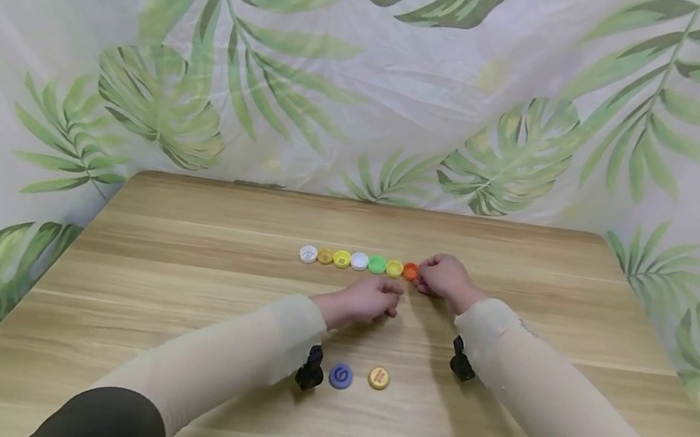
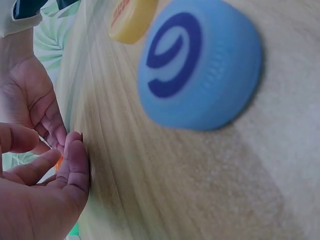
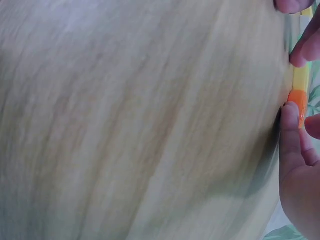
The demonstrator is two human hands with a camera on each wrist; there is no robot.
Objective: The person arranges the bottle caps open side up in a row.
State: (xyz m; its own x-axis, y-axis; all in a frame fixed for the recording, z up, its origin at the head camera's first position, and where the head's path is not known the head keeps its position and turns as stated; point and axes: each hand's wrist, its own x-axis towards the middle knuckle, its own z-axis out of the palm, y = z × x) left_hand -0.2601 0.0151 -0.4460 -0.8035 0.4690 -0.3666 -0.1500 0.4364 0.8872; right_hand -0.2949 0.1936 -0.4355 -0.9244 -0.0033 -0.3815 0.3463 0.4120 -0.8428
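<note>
A row of bottle caps runs across the table in the head view, from a white cap [image 1: 308,254] on the left to an orange cap [image 1: 410,271] on the right. My right hand [image 1: 445,278] pinches the orange cap [image 3: 298,102] at the row's right end. Just in front of the row, my left hand [image 1: 368,299] hovers near the table with loosely bent fingers and holds nothing. Closer to me lie a blue cap [image 1: 341,376] with a dark curled mark and a pale yellow cap [image 1: 378,377] with red print.
The row also has a yellow cap [image 1: 341,259] and a green cap [image 1: 377,264], set side by side. The wooden table [image 1: 194,377] ends at the back against a leaf-patterned cloth [image 1: 411,91]. A black wrist camera [image 1: 311,369] hangs beside the blue cap.
</note>
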